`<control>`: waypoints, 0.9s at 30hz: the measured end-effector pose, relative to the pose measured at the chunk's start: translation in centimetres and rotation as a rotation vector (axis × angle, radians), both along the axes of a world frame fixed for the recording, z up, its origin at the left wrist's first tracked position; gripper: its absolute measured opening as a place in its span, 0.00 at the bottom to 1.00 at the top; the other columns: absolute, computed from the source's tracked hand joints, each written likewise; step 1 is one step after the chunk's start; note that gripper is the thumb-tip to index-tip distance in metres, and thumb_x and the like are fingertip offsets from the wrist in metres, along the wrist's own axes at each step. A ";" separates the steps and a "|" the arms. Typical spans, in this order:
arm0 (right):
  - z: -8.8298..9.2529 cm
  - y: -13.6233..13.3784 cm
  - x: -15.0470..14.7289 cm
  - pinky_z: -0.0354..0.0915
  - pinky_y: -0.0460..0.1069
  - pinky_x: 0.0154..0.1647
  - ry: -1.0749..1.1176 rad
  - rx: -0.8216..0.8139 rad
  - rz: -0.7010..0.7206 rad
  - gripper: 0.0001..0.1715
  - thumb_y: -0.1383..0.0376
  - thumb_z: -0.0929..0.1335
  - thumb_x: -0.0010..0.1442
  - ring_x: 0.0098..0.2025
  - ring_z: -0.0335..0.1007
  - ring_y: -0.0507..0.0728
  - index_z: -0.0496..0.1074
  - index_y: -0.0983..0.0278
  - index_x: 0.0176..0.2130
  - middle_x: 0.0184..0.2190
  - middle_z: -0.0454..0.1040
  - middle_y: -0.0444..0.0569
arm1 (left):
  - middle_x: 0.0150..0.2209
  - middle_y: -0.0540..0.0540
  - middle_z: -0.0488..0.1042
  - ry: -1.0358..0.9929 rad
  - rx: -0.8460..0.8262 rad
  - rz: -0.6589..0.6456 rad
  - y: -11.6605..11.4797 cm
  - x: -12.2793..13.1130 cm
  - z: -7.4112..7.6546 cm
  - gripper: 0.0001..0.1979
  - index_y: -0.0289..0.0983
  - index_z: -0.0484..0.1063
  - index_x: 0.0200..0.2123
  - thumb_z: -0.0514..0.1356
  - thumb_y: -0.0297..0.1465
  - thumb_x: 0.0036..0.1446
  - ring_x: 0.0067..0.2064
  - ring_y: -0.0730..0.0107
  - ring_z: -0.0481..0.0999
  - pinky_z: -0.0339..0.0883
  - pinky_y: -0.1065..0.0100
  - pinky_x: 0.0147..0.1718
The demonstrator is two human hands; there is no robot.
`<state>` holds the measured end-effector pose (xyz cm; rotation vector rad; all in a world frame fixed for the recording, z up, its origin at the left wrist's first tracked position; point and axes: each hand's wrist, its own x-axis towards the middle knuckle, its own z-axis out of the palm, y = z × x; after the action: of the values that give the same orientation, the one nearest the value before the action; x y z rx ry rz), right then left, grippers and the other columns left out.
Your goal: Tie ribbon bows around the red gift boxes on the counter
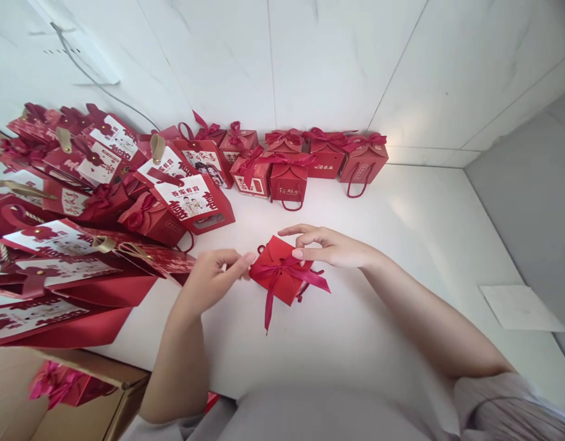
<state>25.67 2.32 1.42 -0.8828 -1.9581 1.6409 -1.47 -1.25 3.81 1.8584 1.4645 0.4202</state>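
A small red gift box (278, 269) with a dark pink ribbon (305, 278) lies on the white table (401, 245) in front of me. My left hand (213, 278) pinches the ribbon at the box's left edge. My right hand (325, 245) rests on the top right of the box, thumb and fingers pressed on the ribbon's knot. One ribbon tail hangs down toward me, another trails to the right.
A row of finished red boxes with bows (310, 156) stands along the white wall. Several red gift bags (103, 202) pile up at the left. A cardboard carton (66, 392) with red items sits at lower left. A white sheet (521, 306) lies at the right.
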 end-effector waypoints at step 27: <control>0.7 1.1 2.4 0.66 0.55 0.48 0.044 -0.136 -0.017 0.18 0.51 0.68 0.60 0.48 0.71 0.59 0.76 0.62 0.30 0.58 0.67 0.48 | 0.30 0.44 0.78 -0.779 -0.886 0.019 0.6 3.3 -3.7 0.12 0.33 0.76 0.30 0.63 0.37 0.56 0.31 0.72 0.74 0.65 0.70 0.34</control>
<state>28.11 3.37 2.15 -0.9023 -1.8230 1.7855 1.82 -0.67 0.08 0.8206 0.8858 0.3555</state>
